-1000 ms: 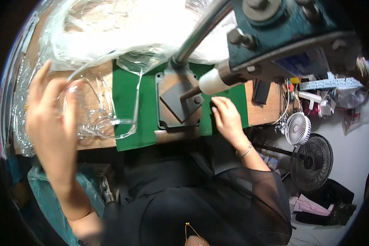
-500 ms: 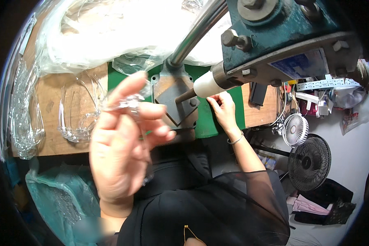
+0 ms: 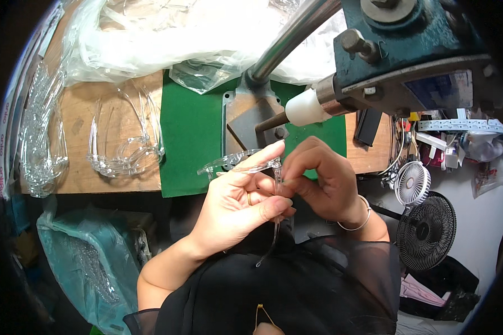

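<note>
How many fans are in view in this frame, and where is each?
2. Both are right of the person's right hand: a small white fan, and a larger black fan just below it in the picture. Others may be hidden.

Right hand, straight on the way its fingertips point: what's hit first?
The right hand would likely meet the clear glasses frame held in the left hand; depth is unclear, so it may touch already.
</note>
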`<action>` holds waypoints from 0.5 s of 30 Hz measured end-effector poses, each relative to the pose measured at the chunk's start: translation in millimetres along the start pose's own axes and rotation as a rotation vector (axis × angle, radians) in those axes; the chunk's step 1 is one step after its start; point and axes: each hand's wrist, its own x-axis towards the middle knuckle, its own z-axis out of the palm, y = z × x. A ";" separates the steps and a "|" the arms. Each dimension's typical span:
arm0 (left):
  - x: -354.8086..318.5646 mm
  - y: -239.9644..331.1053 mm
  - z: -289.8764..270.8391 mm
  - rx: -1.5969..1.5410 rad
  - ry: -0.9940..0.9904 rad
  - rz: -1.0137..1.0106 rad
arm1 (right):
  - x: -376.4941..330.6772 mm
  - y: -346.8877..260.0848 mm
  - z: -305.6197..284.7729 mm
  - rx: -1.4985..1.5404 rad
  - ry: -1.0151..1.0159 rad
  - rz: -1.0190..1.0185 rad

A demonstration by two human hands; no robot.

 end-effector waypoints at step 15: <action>-4.2 -2.0 -1.4 -0.132 -0.047 -0.073 | -0.3 4.7 6.6 0.089 0.056 -0.058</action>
